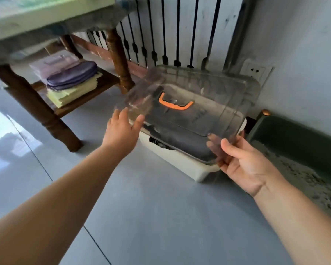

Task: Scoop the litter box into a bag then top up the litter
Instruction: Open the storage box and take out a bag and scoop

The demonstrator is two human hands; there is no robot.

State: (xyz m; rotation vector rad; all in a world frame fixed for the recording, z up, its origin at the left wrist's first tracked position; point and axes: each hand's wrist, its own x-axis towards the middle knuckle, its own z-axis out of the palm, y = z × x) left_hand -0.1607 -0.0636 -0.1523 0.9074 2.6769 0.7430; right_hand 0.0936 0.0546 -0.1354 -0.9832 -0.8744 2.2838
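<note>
A clear plastic lid (208, 96) with an orange handle (175, 104) is tilted above a white storage bin (182, 165) on the floor. Something dark lies inside the bin, seen through the lid. My right hand (239, 159) grips the lid's near right corner, thumb on top and fingers underneath. My left hand (121, 129) touches the lid's near left edge with fingers spread. At the far right stands a dark green litter box (294, 138) holding grey litter (304, 178).
A wooden table (31, 104) stands at the left, with folded cloths (65, 81) on its lower shelf. Black railing bars (164, 35) run behind the bin. A wall socket (255, 70) sits above it. Grey tiled floor (151, 217) spreads in front.
</note>
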